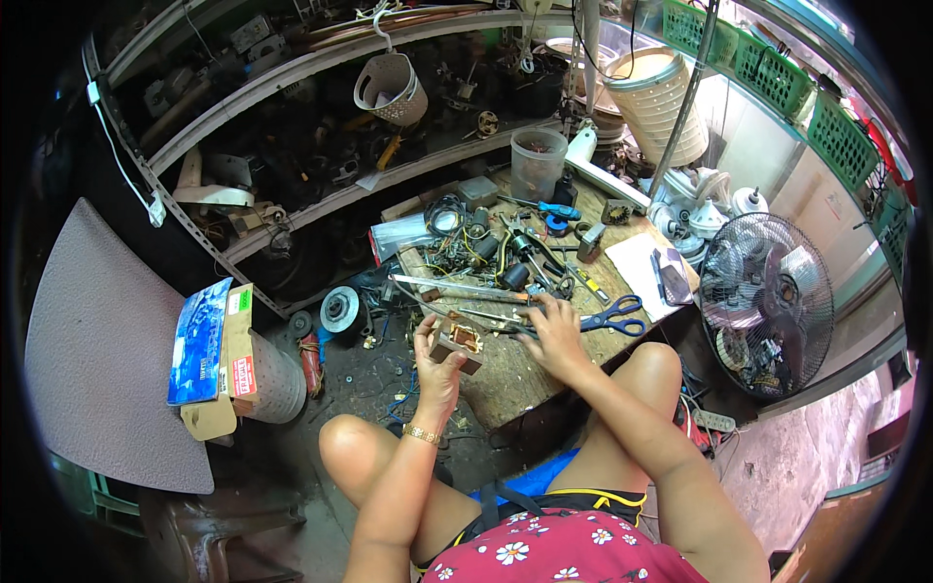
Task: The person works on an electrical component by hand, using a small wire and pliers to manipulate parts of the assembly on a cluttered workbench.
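My left hand (437, 381) grips a small block-shaped laminated metal core with copper winding (459, 343), held up just off the near left edge of the wooden worktable (515, 384). Over the tabletop, my right hand (556, 338) has its fingers curled down among thin tools; what they hold, if anything, is hidden. A long metal rod-like tool (457, 287) lies beyond that hand. To its right rests a pair of scissors with dark blue handles (617, 316). A yellow-and-black cutter knife (591, 285) sits just past the scissors.
Tangled wires and parts (466, 248) fill the table's far left. A clear plastic tub (537, 165) stands at the back. On the right are a phone (673, 272) on paper and a fan grille (768, 301) with metal bits. A blue box (202, 340) tops a bin at left.
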Available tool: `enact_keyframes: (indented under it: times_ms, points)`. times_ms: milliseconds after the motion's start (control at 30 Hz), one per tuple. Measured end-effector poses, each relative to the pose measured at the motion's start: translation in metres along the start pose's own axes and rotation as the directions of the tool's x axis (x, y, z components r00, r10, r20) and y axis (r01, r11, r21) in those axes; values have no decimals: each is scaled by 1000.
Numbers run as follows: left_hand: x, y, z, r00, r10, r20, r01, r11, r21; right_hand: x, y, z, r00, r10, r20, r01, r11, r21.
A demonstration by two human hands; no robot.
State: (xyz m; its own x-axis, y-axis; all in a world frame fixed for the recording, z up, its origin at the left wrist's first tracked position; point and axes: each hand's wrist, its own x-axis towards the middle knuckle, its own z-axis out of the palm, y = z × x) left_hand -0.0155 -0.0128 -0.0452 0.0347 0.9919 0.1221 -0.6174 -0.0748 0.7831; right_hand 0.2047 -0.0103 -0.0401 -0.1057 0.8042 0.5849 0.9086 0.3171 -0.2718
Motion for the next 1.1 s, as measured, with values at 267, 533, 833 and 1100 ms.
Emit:
enact_keyframes:
  times_ms: [267,533,833,1100]
  points:
    - [3,-2,5,997,25,70,-34,992,119,21,-67,5,958,261,118,-263,643,719]
    - [8,12,6,990,22,137,-62,953,295,29,-49,-20,899,244,365,-439,472,764]
    - [5,11,5,980,-78,183,2,924,382,42,-39,-28,912,-6,409,-231,819,525]
    - [5,-1,3,991,54,124,-94,934,344,27,-28,-30,914,134,384,-360,705,611]
